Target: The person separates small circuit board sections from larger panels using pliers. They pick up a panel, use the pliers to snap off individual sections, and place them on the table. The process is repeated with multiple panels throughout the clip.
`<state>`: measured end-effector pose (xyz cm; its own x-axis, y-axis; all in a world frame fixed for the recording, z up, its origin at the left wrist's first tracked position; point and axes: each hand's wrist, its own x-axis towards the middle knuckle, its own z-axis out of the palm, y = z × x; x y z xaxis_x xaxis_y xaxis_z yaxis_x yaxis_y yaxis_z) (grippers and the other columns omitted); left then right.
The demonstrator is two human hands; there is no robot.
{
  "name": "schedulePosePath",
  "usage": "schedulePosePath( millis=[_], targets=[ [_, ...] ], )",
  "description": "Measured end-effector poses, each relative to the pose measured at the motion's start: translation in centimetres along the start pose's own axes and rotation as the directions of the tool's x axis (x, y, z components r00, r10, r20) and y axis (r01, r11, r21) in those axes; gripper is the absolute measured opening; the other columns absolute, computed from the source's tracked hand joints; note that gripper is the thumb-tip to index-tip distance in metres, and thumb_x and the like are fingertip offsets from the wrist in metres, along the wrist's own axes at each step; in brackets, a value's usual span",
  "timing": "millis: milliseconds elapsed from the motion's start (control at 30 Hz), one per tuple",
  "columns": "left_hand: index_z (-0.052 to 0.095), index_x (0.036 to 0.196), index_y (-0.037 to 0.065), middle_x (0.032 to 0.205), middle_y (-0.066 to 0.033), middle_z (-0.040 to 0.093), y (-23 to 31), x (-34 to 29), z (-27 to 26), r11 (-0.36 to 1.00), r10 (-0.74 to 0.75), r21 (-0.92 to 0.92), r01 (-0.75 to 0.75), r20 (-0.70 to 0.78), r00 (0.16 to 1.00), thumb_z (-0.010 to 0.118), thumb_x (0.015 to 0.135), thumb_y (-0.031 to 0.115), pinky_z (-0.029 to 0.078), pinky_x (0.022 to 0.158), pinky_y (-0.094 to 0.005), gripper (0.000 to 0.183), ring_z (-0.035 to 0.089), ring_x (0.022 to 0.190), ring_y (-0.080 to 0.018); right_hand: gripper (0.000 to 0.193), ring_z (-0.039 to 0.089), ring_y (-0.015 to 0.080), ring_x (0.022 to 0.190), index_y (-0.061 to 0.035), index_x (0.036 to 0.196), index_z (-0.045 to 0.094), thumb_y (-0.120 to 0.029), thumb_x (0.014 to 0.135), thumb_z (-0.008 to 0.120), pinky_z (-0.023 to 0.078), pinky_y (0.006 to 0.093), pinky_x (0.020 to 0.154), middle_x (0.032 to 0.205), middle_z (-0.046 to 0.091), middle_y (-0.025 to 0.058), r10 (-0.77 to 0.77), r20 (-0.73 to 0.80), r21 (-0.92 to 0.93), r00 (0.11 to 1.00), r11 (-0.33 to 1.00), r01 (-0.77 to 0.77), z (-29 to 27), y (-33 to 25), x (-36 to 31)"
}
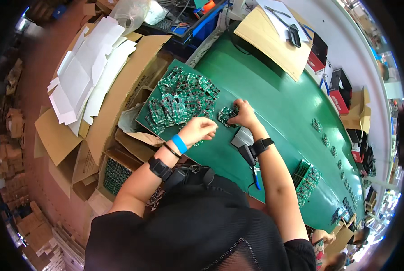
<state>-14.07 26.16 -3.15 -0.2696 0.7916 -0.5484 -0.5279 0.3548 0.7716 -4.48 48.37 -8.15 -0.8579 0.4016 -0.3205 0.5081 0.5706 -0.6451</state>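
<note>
Small green circuit boards [184, 101] lie in a broad heap at the left end of the green table [269, 97]. Just right of the heap, my right hand [244, 114] has its fingers closed around the edge of a small cluster of circuit boards [226, 116] on the tabletop. My left hand [199, 130] hovers at the heap's near edge, its fingers curled together; anything between them is too small to make out. By my right wrist lies a grey flat-topped object [242, 137], partly covered by the wrist. Blue-handled pliers [256, 177] rest near the table's front edge.
A banded stack of boards [306, 180] lies right of my right forearm. Several board clusters [327, 141] line the far right side. Open cardboard boxes [116, 117] with white sheets [87, 74] stand left. A wooden board [272, 38] holding tools is at the back. Another person's arm [323, 237] shows lower right.
</note>
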Motion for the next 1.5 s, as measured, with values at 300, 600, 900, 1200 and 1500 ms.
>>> schedulePosePath(
  millis=[300, 600, 900, 1200, 1500],
  targets=[
    [0.053, 0.118, 0.019, 0.112, -0.0010, 0.056, -3.2, 7.3, 7.0, 0.798, -0.051, -0.598, 0.074, 0.055, 0.997, 0.054, 0.095, 0.032, 0.040, 0.096, -0.0504, 0.026, 0.050, 0.110, -0.0179, 0.056, 0.061, 0.0175, 0.087, 0.0078, 0.117, 0.053, -0.020, 0.076, 0.078, 0.051, 0.0302, 0.075, 0.098, 0.063, 0.0123, 0.283, 0.053, 0.842, 0.958, 0.502, -0.195, -1.0, 0.9, -5.5],
    [0.049, 0.124, 0.016, 0.116, -0.0039, 0.059, -1.0, 9.4, 9.6, 0.903, -0.010, -0.409, 0.136, 0.295, 0.955, 0.048, 0.097, 0.033, 0.051, 0.088, -0.0529, 0.032, 0.060, 0.105, -0.0207, 0.031, 0.057, 0.0100, 0.071, -0.0004, 0.105, 0.064, -0.017, 0.080, 0.071, 0.048, 0.0261, 0.066, 0.074, 0.062, 0.0021, 0.192, -0.419, 0.434, 0.887, 0.901, 0.010, -5.9, 1.8, -8.5],
    [0.047, 0.128, 0.017, 0.131, -0.0086, 0.051, -1.7, 12.4, 9.7, 0.775, -0.189, -0.563, 0.288, 0.229, 0.955, 0.044, 0.097, 0.041, 0.039, 0.097, -0.0613, 0.039, 0.048, 0.121, -0.0312, 0.023, 0.053, 0.0056, 0.057, -0.0005, 0.105, 0.064, -0.010, 0.085, 0.064, 0.041, 0.0196, 0.051, 0.072, 0.061, -0.0002, 0.483, -0.310, 0.873, 0.819, 0.485, 0.045, -9.9, 5.4, -9.7],
    [0.048, 0.125, 0.013, 0.128, -0.0111, 0.054, 3.5, 14.8, 10.6, 0.906, -0.147, -0.351, 0.238, 0.264, 0.953, 0.051, 0.095, 0.014, 0.057, 0.078, -0.0478, 0.030, 0.059, 0.110, -0.0288, 0.025, 0.060, 0.0105, 0.057, 0.0035, 0.111, 0.059, -0.005, 0.087, 0.060, 0.047, 0.0209, 0.049, 0.075, 0.063, 0.0067, 0.785, -0.513, 0.855, 0.346, 0.503, 0.125, -14.5, 22.6, -6.8],
    [0.048, 0.122, 0.010, 0.123, -0.0089, 0.058, 5.0, 18.8, 12.6, 0.953, -0.197, -0.167, 0.254, 0.296, 0.935, 0.056, 0.093, 0.016, 0.058, 0.077, -0.0428, 0.031, 0.061, 0.105, -0.0244, 0.041, 0.046, 0.0329, 0.122, -0.0120, 0.124, 0.056, -0.020, 0.085, 0.063, 0.044, 0.0422, 0.094, 0.136, 0.045, 0.0134, 0.454, -0.839, 0.127, 0.300, 0.699, -0.703, -16.8, 27.5, -8.6]
  ],
)
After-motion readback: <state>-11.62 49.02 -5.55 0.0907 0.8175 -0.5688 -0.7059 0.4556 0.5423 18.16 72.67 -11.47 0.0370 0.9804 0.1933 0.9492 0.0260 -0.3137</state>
